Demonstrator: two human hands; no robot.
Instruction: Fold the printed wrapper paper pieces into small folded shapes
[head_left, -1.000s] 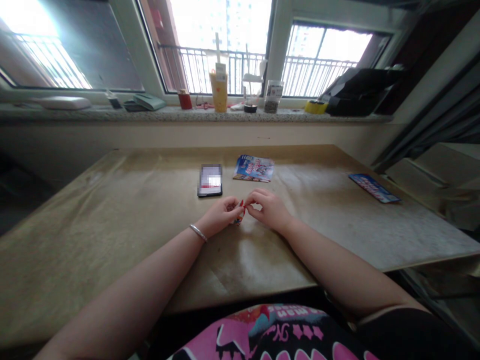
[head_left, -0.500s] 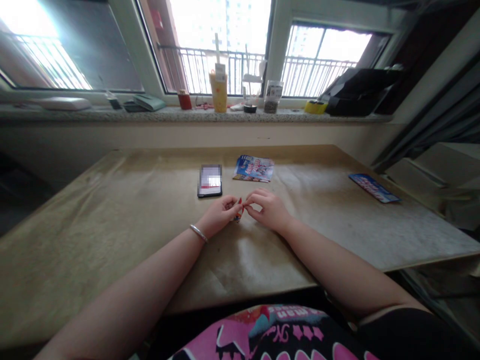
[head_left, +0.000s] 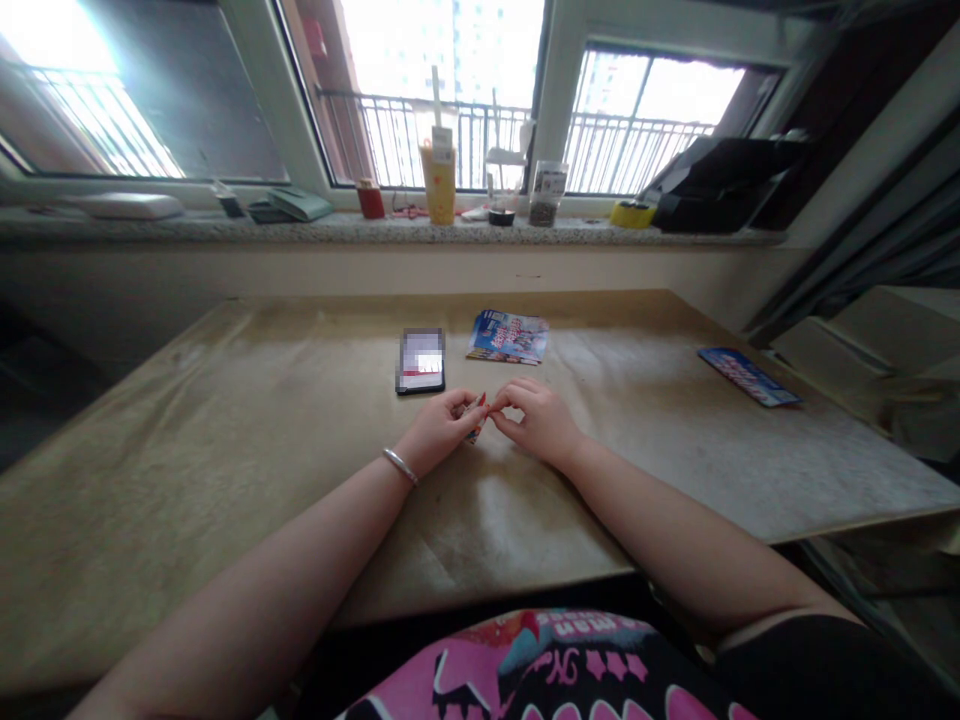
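Note:
Near the middle of the table, a small piece of folded printed paper is pinched in my left hand, mostly hidden by its fingers. The fingers of my right hand are closed in a pinch at the paper's right edge, thumb and forefinger together. Just beyond both hands lies a stack of blue and red printed leaflets. A phone or tablet with a lit, partly blurred screen rests flat beyond my left hand.
The table has a tan cover. Another blue leaflet pile lies at the right. On the windowsill stand a yellow drink cup, a red jar, clear containers, yellow tape and a black box.
The folded paper has turned slightly in my left fingers and shows more of its pale printed face. Both hands stay in nearly the same place.

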